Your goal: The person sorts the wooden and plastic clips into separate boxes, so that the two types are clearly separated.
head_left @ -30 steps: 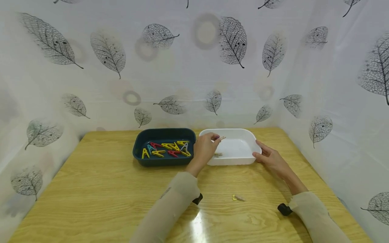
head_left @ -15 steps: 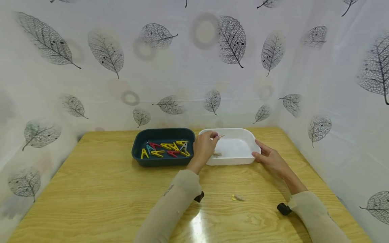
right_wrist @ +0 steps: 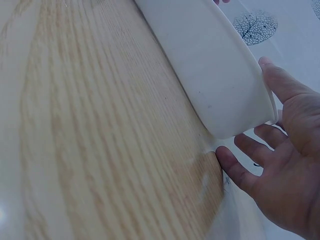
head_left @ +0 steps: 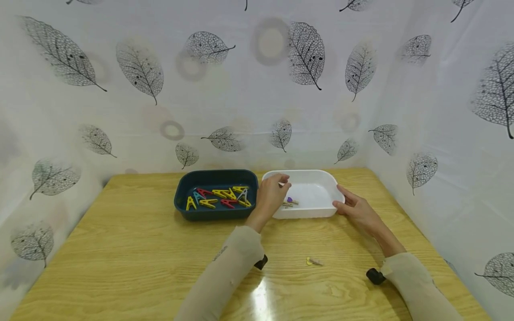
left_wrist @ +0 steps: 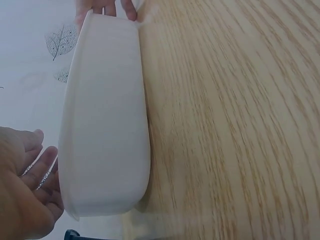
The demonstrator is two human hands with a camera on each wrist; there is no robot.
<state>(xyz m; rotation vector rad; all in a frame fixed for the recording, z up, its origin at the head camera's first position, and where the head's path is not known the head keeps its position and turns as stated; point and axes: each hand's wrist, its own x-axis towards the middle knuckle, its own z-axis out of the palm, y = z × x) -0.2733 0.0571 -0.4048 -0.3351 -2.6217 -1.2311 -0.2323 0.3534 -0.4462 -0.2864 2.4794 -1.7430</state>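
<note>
Over the left end of a white plastic tray (head_left: 307, 213), my left hand (head_left: 270, 196) hovers with its fingertips parted and nothing between them. Below it in the tray lie small wooden clothespins (head_left: 287, 204); one bears a purple heart (head_left: 290, 199). The hand hides part of that end. At the tray's right end, my right hand (head_left: 358, 215) holds the wall, thumb over the rim and fingers along the outside, as the right wrist view shows too. In the left wrist view the tray's outer wall (left_wrist: 107, 110) hides the clothespins.
Left of the white tray stands a dark blue tray (head_left: 217, 215) with several coloured plastic clothespins (head_left: 209, 203). A small wooden clothespin (head_left: 315, 261) with a yellow decoration lies on the wooden table (head_left: 160, 267) in front. A leaf-patterned curtain (head_left: 249, 89) surrounds the table's back and sides.
My left fingertips have let go of a small wooden clothespin, which now lies in the white tray with its purple heart showing. My right hand has stayed on the tray.
</note>
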